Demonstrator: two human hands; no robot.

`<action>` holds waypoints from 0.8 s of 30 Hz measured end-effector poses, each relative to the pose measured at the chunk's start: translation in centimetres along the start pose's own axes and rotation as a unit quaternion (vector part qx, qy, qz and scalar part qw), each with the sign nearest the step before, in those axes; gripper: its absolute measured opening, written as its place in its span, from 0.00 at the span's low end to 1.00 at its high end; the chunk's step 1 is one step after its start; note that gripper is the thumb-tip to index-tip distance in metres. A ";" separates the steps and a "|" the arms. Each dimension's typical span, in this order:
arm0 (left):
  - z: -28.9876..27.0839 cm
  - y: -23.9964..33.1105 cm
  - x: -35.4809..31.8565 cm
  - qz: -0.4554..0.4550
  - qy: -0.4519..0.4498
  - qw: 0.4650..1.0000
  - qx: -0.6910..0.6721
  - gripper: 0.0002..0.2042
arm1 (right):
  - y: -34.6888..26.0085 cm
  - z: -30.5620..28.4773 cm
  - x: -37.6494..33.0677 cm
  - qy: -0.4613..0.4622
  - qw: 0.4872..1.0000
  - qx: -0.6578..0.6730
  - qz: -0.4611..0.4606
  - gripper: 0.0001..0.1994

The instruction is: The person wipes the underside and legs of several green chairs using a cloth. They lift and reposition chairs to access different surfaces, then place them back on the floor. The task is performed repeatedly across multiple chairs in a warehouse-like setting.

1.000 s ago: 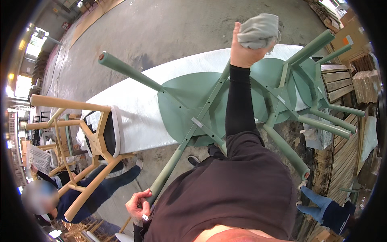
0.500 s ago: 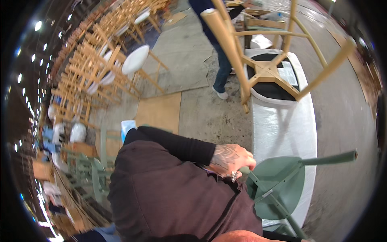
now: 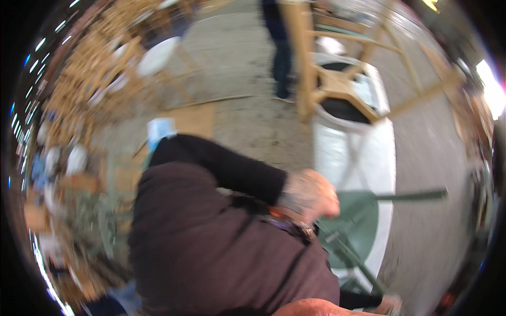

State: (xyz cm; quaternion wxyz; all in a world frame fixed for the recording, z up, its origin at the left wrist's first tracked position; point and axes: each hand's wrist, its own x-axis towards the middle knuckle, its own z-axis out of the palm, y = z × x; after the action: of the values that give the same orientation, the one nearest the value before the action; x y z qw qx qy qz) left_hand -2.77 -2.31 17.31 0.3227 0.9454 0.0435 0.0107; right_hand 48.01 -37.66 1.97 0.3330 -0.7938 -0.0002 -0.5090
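Observation:
A green chair (image 3: 356, 216) lies upside down on a long white padded surface (image 3: 337, 152), its legs and cross braces showing. My left hand (image 3: 310, 197), tattooed and ringed, is curled at the chair's left side, close to my body. Its fingers are closed around a leg there, though the hand and motion blur hide most of the grip. Low at the right edge of my body, my right hand (image 3: 389, 304) is closed at the end of another green leg. Only part of that hand shows, and it is blurred.
Beyond the green chair, an upturned wooden chair (image 3: 340, 87) with a black underside stands on the same surface, legs jutting up. A person (image 3: 279, 52) stands behind it. Stacked wooden chairs (image 3: 89, 73) fill the far left. Green frames (image 3: 105, 216) and boxes (image 3: 79, 184) are nearer left.
My view has shifted, moving the whole scene left and slightly up with blur. My left hand has risen relative to the green chair. My right hand has come more into view by a leg.

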 end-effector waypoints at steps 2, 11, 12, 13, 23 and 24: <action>2.0 -2.3 -0.4 0.022 0.058 0.998 0.015 0.17 | 1.8 -1.8 -0.1 0.000 1.000 0.012 0.018 0.29; 3.2 -3.7 0.5 -0.321 -0.122 0.872 -0.349 0.16 | -1.7 -4.1 -0.4 0.106 0.975 0.132 0.141 0.30; 3.2 -4.4 0.9 -0.352 -0.158 0.842 -0.377 0.17 | -1.3 -4.1 -1.7 0.094 0.977 0.119 0.147 0.31; 3.4 -5.5 1.2 -0.383 -0.195 0.808 -0.403 0.19 | -0.8 -3.6 -2.9 0.112 0.980 0.081 0.142 0.34; 8.6 -10.2 7.2 -0.416 -0.379 0.641 -0.522 0.24 | 9.8 -0.8 -23.1 -0.148 0.888 0.097 0.425 0.49; 9.6 -9.3 8.7 -0.413 -0.380 0.648 -0.515 0.24 | 9.6 -0.3 -21.2 -0.135 0.912 0.059 0.383 0.49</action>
State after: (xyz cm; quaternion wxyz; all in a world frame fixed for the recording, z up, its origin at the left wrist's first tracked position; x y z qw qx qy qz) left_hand 5.71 -0.07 3.98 0.7169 0.4323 0.2909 -0.4631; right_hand 40.75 -38.11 -20.17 0.5456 -0.7731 0.2285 -0.2291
